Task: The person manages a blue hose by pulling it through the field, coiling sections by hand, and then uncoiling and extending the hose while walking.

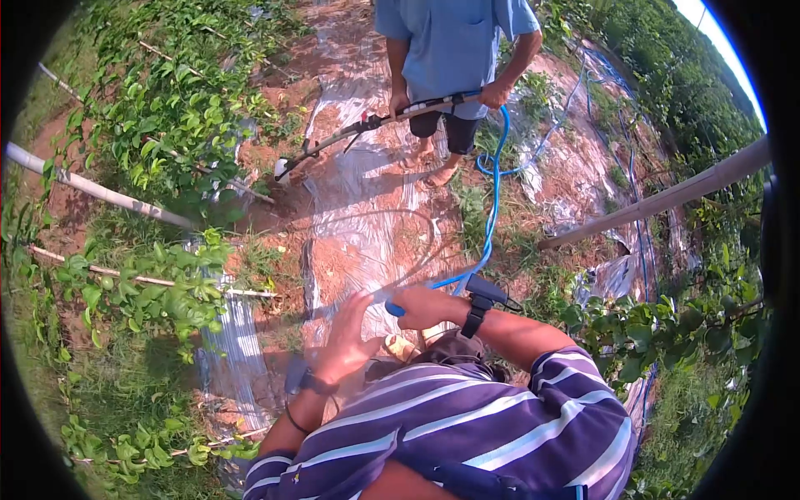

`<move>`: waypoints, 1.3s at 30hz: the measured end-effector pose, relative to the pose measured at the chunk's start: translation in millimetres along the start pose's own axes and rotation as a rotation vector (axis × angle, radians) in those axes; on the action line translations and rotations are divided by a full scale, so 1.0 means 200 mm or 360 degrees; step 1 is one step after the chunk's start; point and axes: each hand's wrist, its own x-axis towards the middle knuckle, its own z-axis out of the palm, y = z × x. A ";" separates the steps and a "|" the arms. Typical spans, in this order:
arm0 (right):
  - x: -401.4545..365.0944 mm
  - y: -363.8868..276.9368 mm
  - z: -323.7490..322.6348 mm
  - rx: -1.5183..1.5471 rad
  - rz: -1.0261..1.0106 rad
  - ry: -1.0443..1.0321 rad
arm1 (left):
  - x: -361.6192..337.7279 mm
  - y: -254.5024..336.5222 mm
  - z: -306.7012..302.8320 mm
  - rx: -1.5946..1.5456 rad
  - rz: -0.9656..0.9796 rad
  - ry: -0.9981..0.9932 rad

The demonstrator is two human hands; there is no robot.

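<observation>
My right hand (423, 307) is closed around a blue hose (490, 237); a short piece of it pokes out at the left side of the fist. From my fist the hose runs up and right to a long spray lance (367, 125) held by another person in a blue shirt (454, 50). To the left of the fist is my left hand (346, 337), slightly blurred, its fingers stretched out and thumb apart, with nothing seen in it. Both of my wrists wear dark straps with small devices.
Leafy vines (175, 92) grow on the left, with a pale pole (108, 190) across them. Another pole (667, 196) slants in from the right. Silvery plastic sheeting (367, 167) covers the soil between. More blue hose (637, 225) lies along the ground at right.
</observation>
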 end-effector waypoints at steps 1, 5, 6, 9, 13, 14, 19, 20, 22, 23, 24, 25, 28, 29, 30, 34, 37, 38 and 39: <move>-0.02 -0.01 -0.04 -0.0043 -0.0090 -0.0078 | 0.05 0.02 0.00 -0.0004 0.0123 -0.0071; -0.16 -0.16 -0.18 0.0011 -0.0334 -0.0105 | 0.11 0.05 0.07 -0.0137 0.0328 -0.0130; -0.19 -0.19 -0.19 0.0090 -0.0338 -0.0056 | 0.11 0.09 0.10 -0.0233 0.0343 -0.0172; -0.28 -0.26 -0.27 0.0183 -0.0355 -0.0003 | 0.15 0.17 0.07 -0.0286 0.0324 -0.0063; -0.29 -0.05 -0.24 0.0447 -0.0411 -0.0166 | 0.14 0.29 -0.05 -0.0161 0.0168 -0.0170; -0.30 0.01 -0.24 0.0616 -0.0403 -0.0254 | 0.13 0.29 -0.08 -0.0157 0.0180 -0.0167; -0.31 0.62 0.05 0.0082 0.0061 -0.0255 | -0.05 0.31 -0.35 -0.0193 0.0085 0.0039; -0.35 0.72 0.10 0.0026 0.0234 -0.0285 | -0.09 0.28 -0.41 -0.0214 -0.0036 0.0114; -0.38 1.04 0.29 -0.0394 0.0427 -0.0151 | -0.21 0.20 -0.45 -0.0163 -0.0302 0.0293; -0.41 1.03 0.30 -0.0388 0.0526 -0.0031 | -0.29 0.10 -0.46 -0.0166 -0.0314 0.0245; -0.44 0.97 0.25 -0.0384 0.0623 0.0090 | -0.36 -0.05 -0.44 -0.0201 -0.0452 0.0390; -0.47 0.81 0.18 -0.0261 0.0645 0.0224 | -0.42 -0.20 -0.42 -0.0227 -0.0583 0.0547; -0.43 0.50 0.05 0.0159 0.0600 0.0323 | -0.61 -0.47 -0.35 0.0216 -0.0725 0.0369; -0.43 0.34 0.03 0.0182 0.0426 0.0370 | -0.69 -0.60 -0.28 0.0286 -0.0549 0.0218; -0.41 0.17 -0.01 0.0198 0.0250 0.0425 | -0.69 -0.58 -0.25 0.0284 -0.0547 0.0215; -0.22 -0.26 0.15 -0.0322 -0.0137 0.0050 | -0.56 -0.20 -0.10 0.0058 -0.0209 0.0197; -0.10 -0.44 0.44 -0.0318 -0.0351 0.0016 | -0.46 -0.01 -0.09 -0.0194 0.0064 -0.0088; -0.09 -0.49 0.45 -0.0230 -0.0422 0.0050 | -0.44 0.03 -0.09 -0.0439 0.0093 -0.0296; -0.09 -0.53 0.43 -0.0244 -0.0398 0.0060 | -0.46 0.09 -0.11 -0.0639 -0.0236 -0.0382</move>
